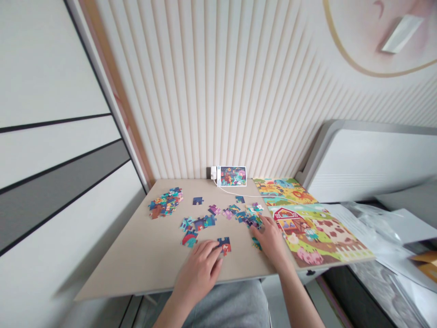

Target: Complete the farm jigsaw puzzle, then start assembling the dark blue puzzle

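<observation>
My left hand (200,265) rests low over the table near its front edge, fingers stretched out. Its fingertips reach the left edge of a dark blue jigsaw piece with a red figure (224,246). To the right, my right hand (271,238) lies over a cluster of jigsaw pieces (253,220), thumb and forefinger apart. Its fingertips touch or hover just above purple and dark pieces there; which, I cannot tell. A teal and red piece (190,238) sits beyond my left hand, close to joined blue pieces (205,222). Pink-purple pieces (214,209) lie farther back.
A heap of jigsaw pieces (166,203) lies at the back left of the table (136,259). Against the wall stands a picture card (232,176) beside a white plug (214,172) with a cable. A farm picture (317,234) and an animal picture (285,190) cover the right side.
</observation>
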`<action>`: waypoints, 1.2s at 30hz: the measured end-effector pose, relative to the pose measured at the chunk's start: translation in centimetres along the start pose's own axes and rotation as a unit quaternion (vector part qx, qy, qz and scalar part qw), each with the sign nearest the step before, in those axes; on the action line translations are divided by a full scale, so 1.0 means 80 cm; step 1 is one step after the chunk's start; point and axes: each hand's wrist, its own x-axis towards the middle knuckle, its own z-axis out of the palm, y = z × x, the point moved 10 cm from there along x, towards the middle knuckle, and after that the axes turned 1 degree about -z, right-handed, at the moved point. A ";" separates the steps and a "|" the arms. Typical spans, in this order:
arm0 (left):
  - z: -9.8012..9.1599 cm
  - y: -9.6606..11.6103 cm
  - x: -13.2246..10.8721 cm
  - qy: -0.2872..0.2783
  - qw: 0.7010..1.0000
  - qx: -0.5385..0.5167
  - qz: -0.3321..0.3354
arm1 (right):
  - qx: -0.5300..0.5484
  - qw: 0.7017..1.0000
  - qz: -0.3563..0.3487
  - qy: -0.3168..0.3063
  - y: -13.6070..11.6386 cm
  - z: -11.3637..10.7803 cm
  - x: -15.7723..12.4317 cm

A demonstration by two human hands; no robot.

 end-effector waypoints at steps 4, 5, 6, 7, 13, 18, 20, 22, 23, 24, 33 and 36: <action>-0.001 0.000 0.000 0.006 1.000 -0.002 -0.002 | 0.049 0.995 0.028 0.081 0.031 -0.019 0.002; -0.002 0.000 0.000 0.008 1.000 -0.002 -0.002 | 0.047 0.993 0.041 0.103 0.038 -0.024 0.001; -0.002 0.000 0.000 0.009 1.000 -0.002 -0.002 | 0.045 0.990 0.052 0.120 0.043 -0.027 0.000; -0.002 0.000 0.001 0.009 1.000 -0.001 -0.002 | 0.046 0.989 0.057 0.127 0.045 -0.028 0.000; -0.002 0.000 0.002 0.003 1.000 0.003 -0.002 | 0.085 0.996 -0.032 0.002 0.004 -0.001 0.002; -0.002 0.001 0.001 0.009 1.000 -0.002 0.002 | 0.026 0.998 -0.049 -0.032 -0.011 0.002 -0.004; -0.001 0.000 0.000 0.006 1.000 -0.003 0.000 | 0.020 0.999 -0.038 -0.030 -0.007 0.001 -0.004; 0.000 -0.001 0.000 0.001 1.000 -0.004 -0.003 | 0.018 0.999 -0.029 -0.028 -0.002 0.001 -0.003; 0.000 -0.001 0.000 0.000 1.000 -0.005 -0.003 | 0.019 0.999 -0.026 -0.028 0.000 0.002 -0.003; 0.001 -0.001 0.000 -0.001 1.000 -0.006 -0.004 | 0.021 0.999 -0.025 -0.030 0.001 0.003 -0.003; -0.002 -0.001 0.001 0.008 1.000 -0.009 -0.005 | 0.001 0.998 -0.048 -0.046 -0.008 0.008 -0.001; -0.003 -0.001 0.002 0.005 1.000 -0.008 -0.006 | 0.016 0.996 -0.067 -0.058 -0.015 0.009 -0.001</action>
